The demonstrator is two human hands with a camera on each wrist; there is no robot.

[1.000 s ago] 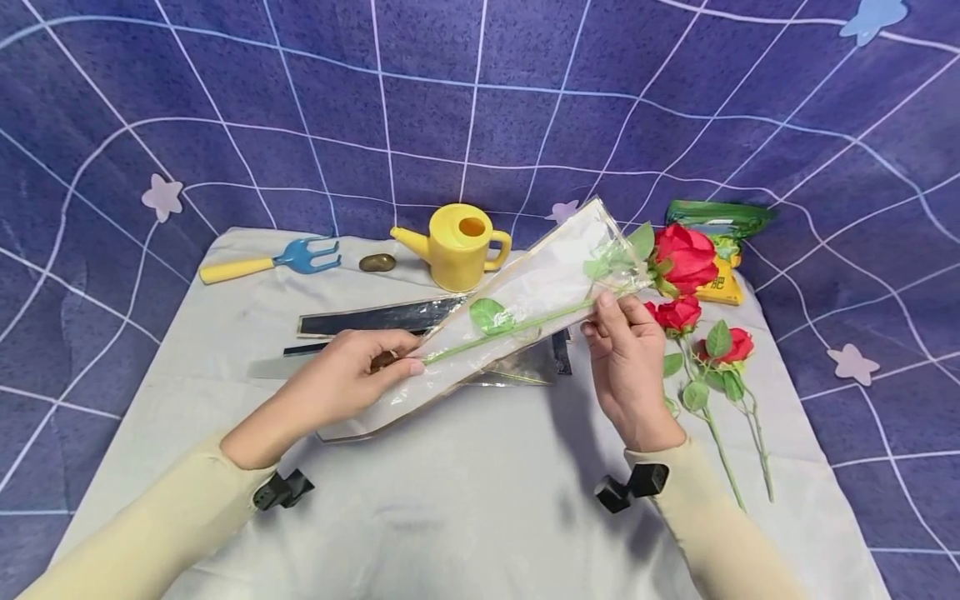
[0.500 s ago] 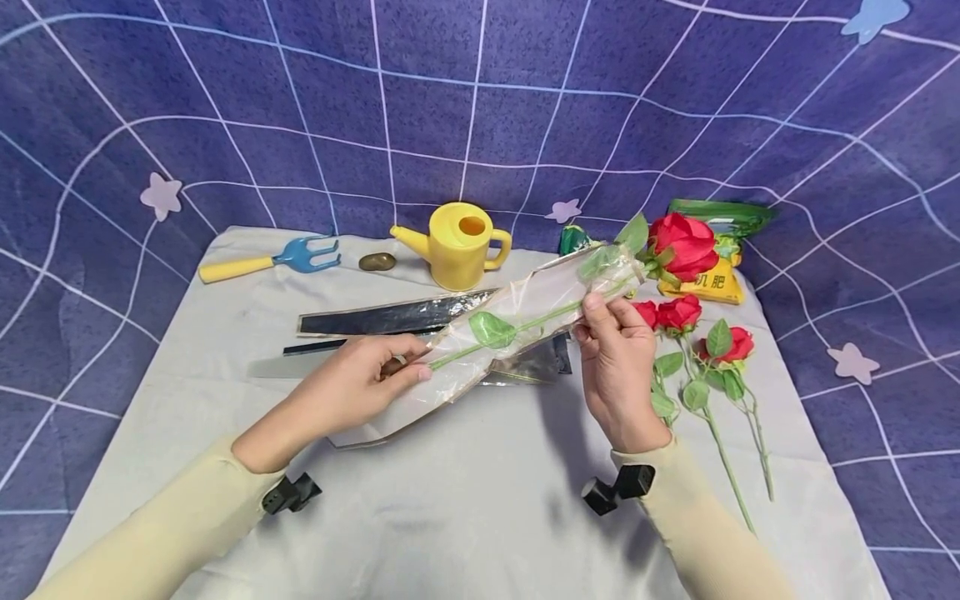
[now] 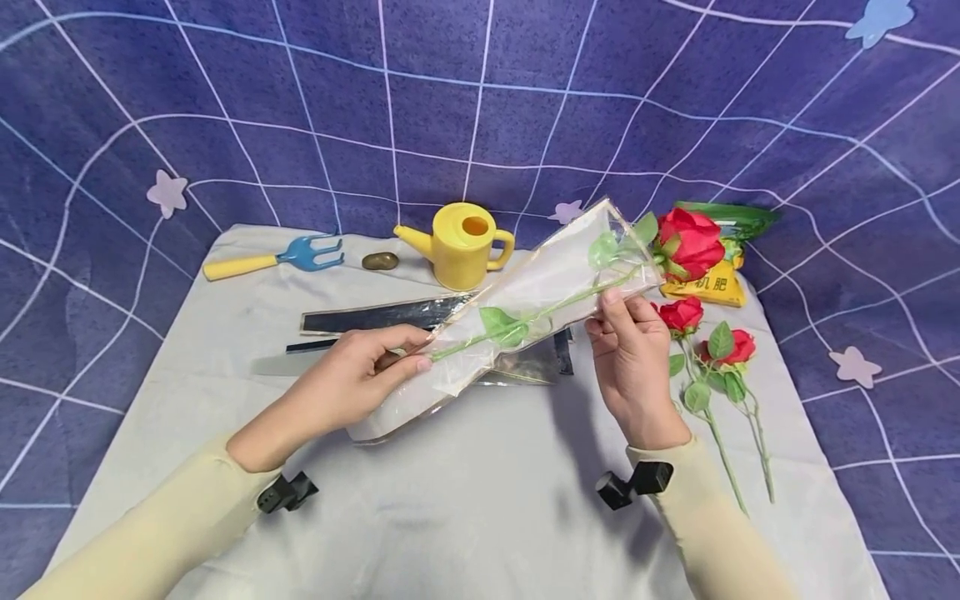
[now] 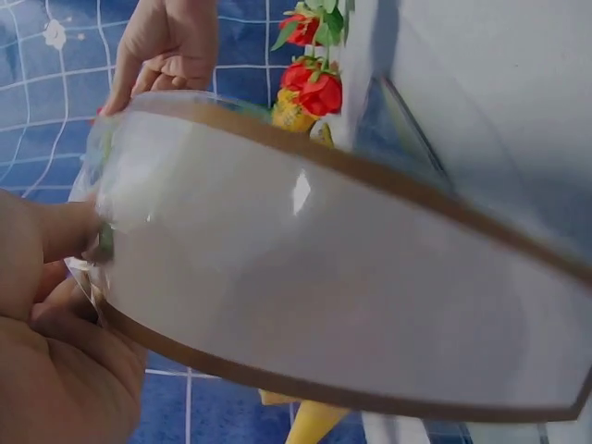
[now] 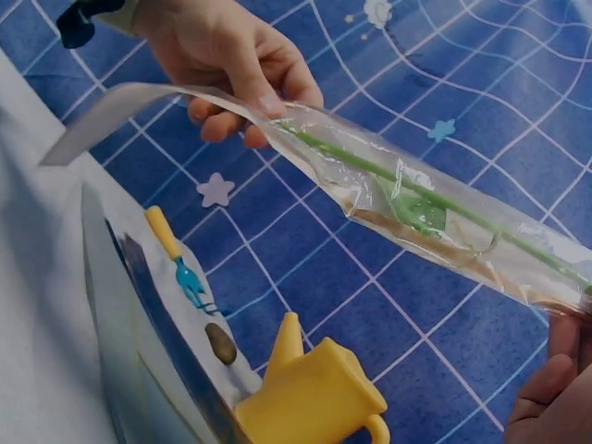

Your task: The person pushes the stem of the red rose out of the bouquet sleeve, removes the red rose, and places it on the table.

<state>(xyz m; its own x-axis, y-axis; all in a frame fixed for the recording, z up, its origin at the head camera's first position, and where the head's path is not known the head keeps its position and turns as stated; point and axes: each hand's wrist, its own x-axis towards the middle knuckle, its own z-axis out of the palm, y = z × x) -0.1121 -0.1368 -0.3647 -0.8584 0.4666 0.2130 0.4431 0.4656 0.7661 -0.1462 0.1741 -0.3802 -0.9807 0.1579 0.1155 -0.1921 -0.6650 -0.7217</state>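
Observation:
A red artificial rose (image 3: pixel 690 242) lies slantwise in a clear flower sleeve (image 3: pixel 551 271) with a white back and gold-brown edging. Its bloom sticks out past the sleeve's upper right end; the green stem (image 5: pixel 444 199) and leaves show through the film. My left hand (image 3: pixel 363 367) pinches the sleeve and stem low down, thumb on top. My right hand (image 3: pixel 633 358) grips the sleeve near the bloom, its thumb over the stem. Both hands hold the sleeve above the table. Its white lower tail (image 4: pixel 324 268) spreads beyond my left hand in the left wrist view.
More red roses (image 3: pixel 727 346) lie at the right, before a yellow-and-green packet (image 3: pixel 712 283). Behind stand a yellow watering can (image 3: pixel 459 250), a brown stone (image 3: pixel 379 261) and a blue hand fork (image 3: pixel 307 253). Flat black-and-clear sleeves (image 3: pixel 375 317) lie under the held one.
Half a second ago the sleeve's upper edge was folded in close around the stem; now it stands spread out again. My right hand has shifted slightly right with the bloom.

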